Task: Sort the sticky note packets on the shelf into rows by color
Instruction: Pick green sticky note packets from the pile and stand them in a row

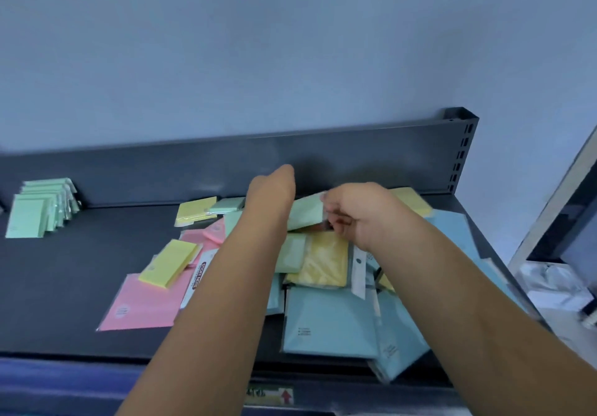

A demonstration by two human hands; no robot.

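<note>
A mixed pile of sticky note packets lies on the dark shelf (80,254). It holds pink packets (139,302), yellow packets (169,262), blue packets (326,318) and green ones. At the far left, several green packets (38,205) stand in a row against the back wall. My right hand (355,218) pinches the right edge of a green packet (305,210), lifted over the back of the pile. My left hand (274,186) reaches to that packet's left side, bent down at the wrist, with its fingers hidden.
The shelf has a raised back panel (193,170) and a slotted upright post (462,144) at the back right. Bare shelf surface lies between the green row and the pile. White wrapped items (555,289) sit off the shelf's right end.
</note>
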